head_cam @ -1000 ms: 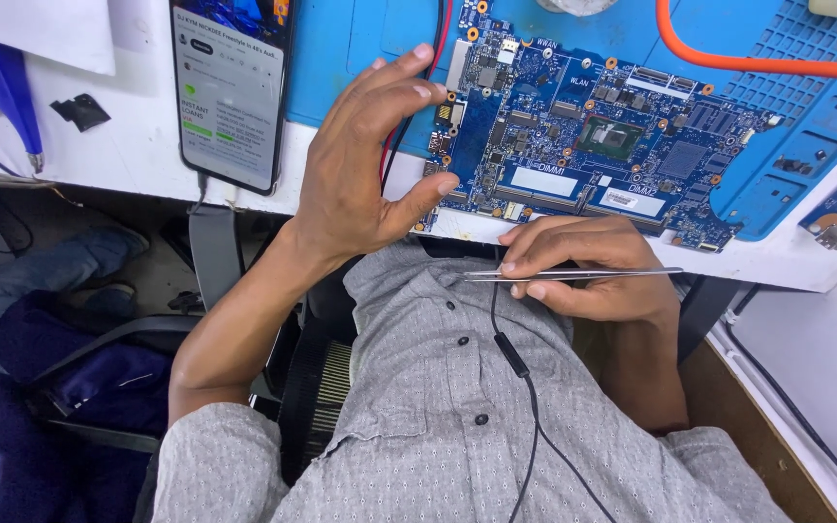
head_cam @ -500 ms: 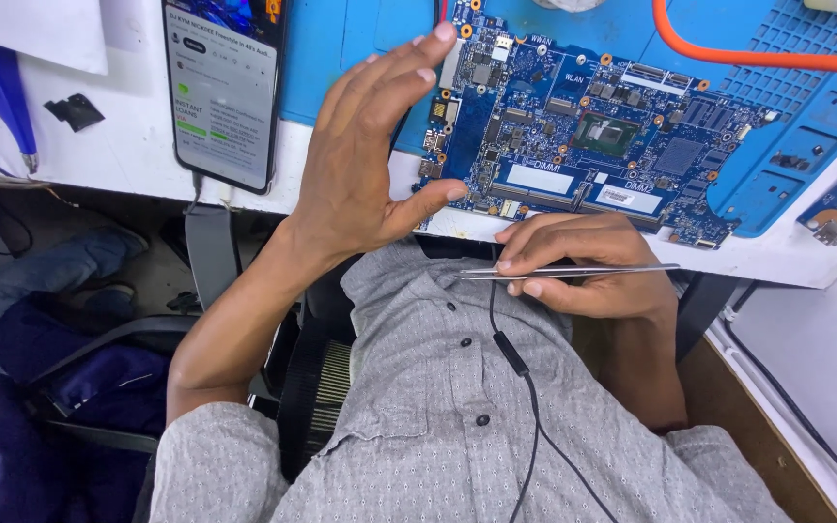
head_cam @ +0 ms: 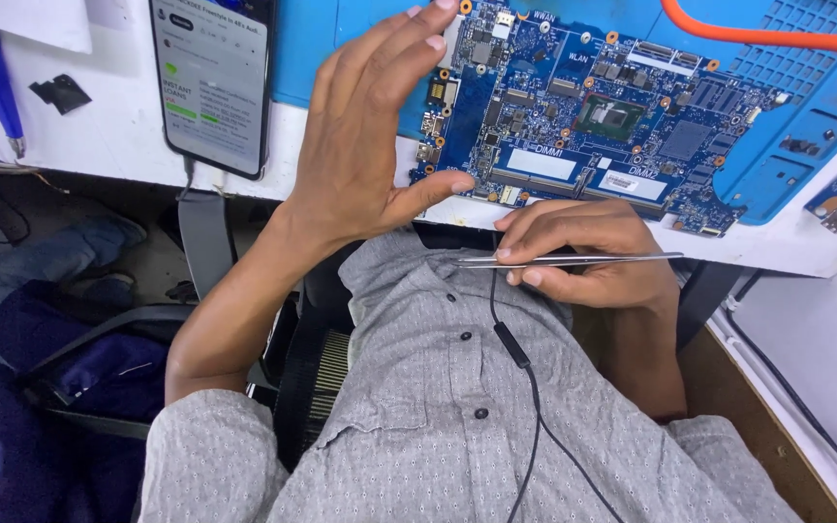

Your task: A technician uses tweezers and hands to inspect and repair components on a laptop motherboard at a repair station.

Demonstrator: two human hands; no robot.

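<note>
Left hand [head_cam: 370, 145] spread flat and open, fingers together and lifted over the left edge of the blue circuit board [head_cam: 593, 116], thumb tip touching the board's near-left corner; gripping nothing. Right hand [head_cam: 588, 254] closed around slim metal tweezers [head_cam: 573, 260], pinched between thumb and fingertips, held level just below the board's near edge, against the white desk edge [head_cam: 787, 254].

On the board: two white rectangular labels side by side along the near edge, a small dark green chip with a glossy centre above them, orange-ringed screw holes round the rim. Under the board, a blue work mat [head_cam: 806, 136]. Beyond the board's far-right corner, an orange cable [head_cam: 767, 37] across the mat. Left of the board, a dark phone [head_cam: 213, 82] with a lit white screen bearing green bars. Further left of the board, a small black scrap [head_cam: 60, 92]. Below the board, a grey dotted shirt [head_cam: 457, 407] with a thin black wire [head_cam: 525, 387] running down it.
</note>
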